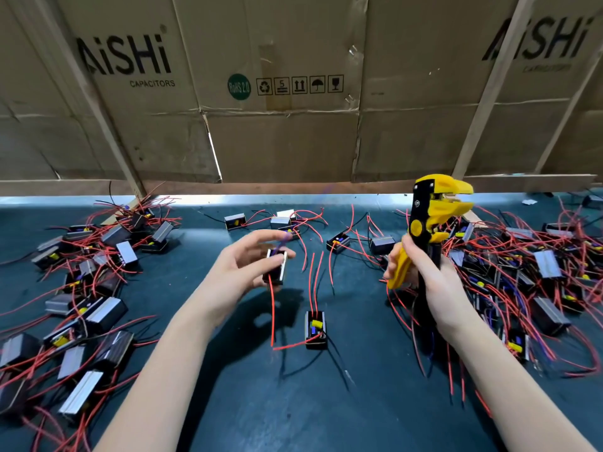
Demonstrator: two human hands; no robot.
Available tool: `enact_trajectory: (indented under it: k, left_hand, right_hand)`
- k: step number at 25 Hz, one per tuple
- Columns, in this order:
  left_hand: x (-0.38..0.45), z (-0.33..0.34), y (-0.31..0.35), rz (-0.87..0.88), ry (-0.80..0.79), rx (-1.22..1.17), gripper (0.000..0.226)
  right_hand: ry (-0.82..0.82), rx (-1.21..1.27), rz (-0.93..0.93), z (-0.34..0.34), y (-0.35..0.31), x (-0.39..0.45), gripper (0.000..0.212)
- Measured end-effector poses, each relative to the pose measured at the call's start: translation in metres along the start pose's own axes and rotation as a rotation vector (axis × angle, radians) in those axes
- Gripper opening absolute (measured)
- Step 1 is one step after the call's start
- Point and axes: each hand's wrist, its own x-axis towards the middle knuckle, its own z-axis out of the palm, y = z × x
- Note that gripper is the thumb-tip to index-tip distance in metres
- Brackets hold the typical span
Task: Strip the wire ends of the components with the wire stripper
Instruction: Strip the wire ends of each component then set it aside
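My left hand point(243, 265) holds a small black component point(275, 267) above the dark table, fingers and thumb round its sides. A red wire point(272, 316) hangs from it down toward the table, and a blurred purple wire sticks up near my fingertips. My right hand point(427, 272) grips the yellow and black wire stripper point(430, 223) by its handles, jaws pointing up and to the right. The stripper is apart from the held component. Another component point(316, 329) with red wires lies on the table between my forearms.
Heaps of black and silver components with red wires lie at the left point(85, 288) and right point(528, 265) of the table. A few loose ones point(337, 242) sit at the back. Flattened cardboard boxes point(284, 93) form a wall behind the table.
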Motion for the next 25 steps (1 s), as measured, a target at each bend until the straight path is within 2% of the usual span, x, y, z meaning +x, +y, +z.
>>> enact_trajectory:
  k: [2, 4, 6, 11, 12, 13, 15, 16, 17, 19, 23, 25]
  left_hand:
    - [0.002, 0.009, -0.004, -0.003, 0.136, -0.018, 0.018]
    - [0.006, 0.019, -0.013, 0.015, 0.267, 0.173, 0.006]
    - [0.007, 0.023, -0.022, 0.051, 0.307, 0.427, 0.009]
    - [0.005, 0.013, -0.018, 0.147, 0.371, 0.754, 0.022]
    - [0.004, 0.007, -0.014, 0.152, 0.276, 0.745, 0.031]
    - [0.002, -0.002, -0.009, 0.135, 0.102, 0.683, 0.04]
    - [-0.006, -0.018, 0.002, 0.042, -0.323, 0.552, 0.046]
    - [-0.008, -0.024, 0.004, -0.006, -0.458, 0.554, 0.046]
    - [-0.009, -0.029, 0.004, -0.041, -0.507, 0.584, 0.046]
    - [-0.008, -0.033, 0.001, -0.05, -0.389, 0.66, 0.046]
    - [0.0, -0.026, -0.011, 0.026, 0.123, 0.848, 0.018]
    - [0.002, -0.02, -0.015, 0.004, 0.299, 0.921, 0.015]
  right_hand:
    - [0.098, -0.265, -0.148, -0.004, 0.003, -0.001, 0.039]
    - [0.153, -0.588, -0.271, -0.009, 0.004, -0.001, 0.032]
    - [0.143, -0.688, -0.312, -0.008, 0.004, -0.003, 0.03]
    - [0.122, -0.778, -0.33, -0.004, 0.008, -0.002, 0.028]
    - [0.126, -0.766, -0.321, -0.003, 0.007, -0.003, 0.027]
    - [0.129, -0.743, -0.311, -0.003, 0.006, -0.003, 0.026]
    - [0.155, -0.697, -0.29, -0.003, 0.005, -0.005, 0.027]
    - [0.175, -0.678, -0.273, -0.003, 0.004, -0.005, 0.028]
    - [0.196, -0.657, -0.251, -0.003, 0.004, -0.005, 0.03]
    - [0.229, -0.611, -0.206, -0.005, 0.002, -0.004, 0.031]
    - [0.263, -0.521, -0.137, -0.01, 0.002, -0.001, 0.03]
    - [0.284, -0.523, -0.143, -0.011, 0.002, -0.001, 0.03]
